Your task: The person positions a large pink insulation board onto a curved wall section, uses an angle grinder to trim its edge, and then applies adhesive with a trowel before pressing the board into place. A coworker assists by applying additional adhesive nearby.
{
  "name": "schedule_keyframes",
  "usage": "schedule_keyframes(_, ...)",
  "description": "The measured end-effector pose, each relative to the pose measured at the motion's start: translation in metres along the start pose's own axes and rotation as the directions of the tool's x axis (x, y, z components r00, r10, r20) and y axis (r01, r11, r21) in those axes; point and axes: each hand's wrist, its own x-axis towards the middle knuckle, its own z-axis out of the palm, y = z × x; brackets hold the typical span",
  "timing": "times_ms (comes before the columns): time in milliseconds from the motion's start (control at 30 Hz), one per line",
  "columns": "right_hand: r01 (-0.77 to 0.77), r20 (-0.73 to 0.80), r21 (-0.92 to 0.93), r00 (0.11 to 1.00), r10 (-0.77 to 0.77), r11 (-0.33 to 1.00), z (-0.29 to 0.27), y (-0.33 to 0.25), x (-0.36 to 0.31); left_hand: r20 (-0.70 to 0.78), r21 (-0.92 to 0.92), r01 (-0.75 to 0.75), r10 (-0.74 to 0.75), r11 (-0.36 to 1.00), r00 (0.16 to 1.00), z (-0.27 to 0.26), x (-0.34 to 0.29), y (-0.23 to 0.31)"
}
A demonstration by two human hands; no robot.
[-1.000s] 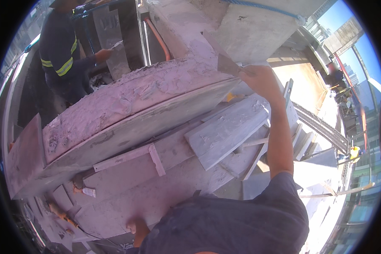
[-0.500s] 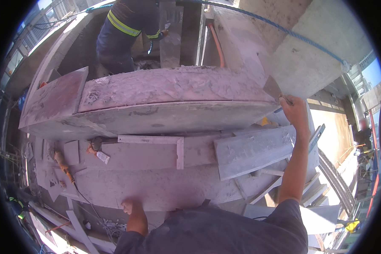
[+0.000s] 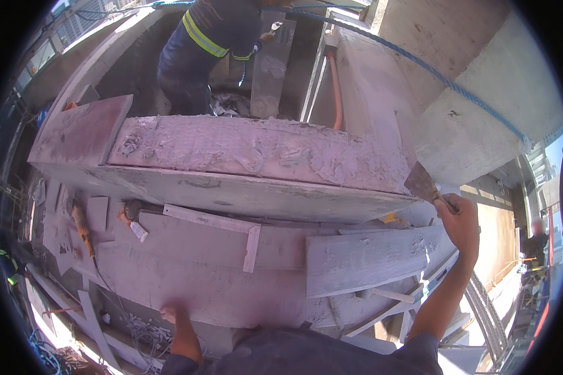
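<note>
One right hand (image 3: 460,226) gripping a scraper (image 3: 421,181) at right end of mortared ledge (image 3: 250,147), left hand (image 3: 171,314) out front, grip unclear

My trowel (image 3: 422,182) has a thin metal blade, dull and smeared. The mortar (image 3: 231,147) is matt, rough and lumpy, with raised ridges. The slab (image 3: 78,134) looks smooth and stony, and the board (image 3: 369,262) is flat and matt under crusted smears. The wall (image 3: 500,112) is stained bare concrete; the pipe (image 3: 338,100), smooth, perhaps plastic; the rope (image 3: 444,76), coarse fibre. My shirt (image 3: 294,353) is plain matt cloth.
</note>
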Motion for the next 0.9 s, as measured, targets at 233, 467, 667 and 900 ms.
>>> schedule_keyframes(233,-0.022,0.129,0.029,0.991,0.018,0.999,0.003,0.010,0.029,-0.078,-0.133,0.125,-0.136,0.983,0.988,0.011,-0.007,-0.002)
schedule_keyframes(467,0.035,0.100,-0.112,0.995,-0.023,0.993,0.004,0.039,0.031,-0.093,-0.037,0.082,-0.086,0.996,0.992,0.020,-0.004,-0.004)
schedule_keyframes(667,0.118,0.212,0.038,0.969,-0.124,0.992,-0.011,0.058,0.045,-0.100,0.002,0.043,-0.042,0.999,0.994,0.020,0.003,0.000)
schedule_keyframes(900,0.289,0.121,-0.033,0.951,-0.284,0.957,-0.009,0.053,0.043,-0.082,0.003,0.013,-0.013,1.000,0.997,0.025,0.007,0.002)
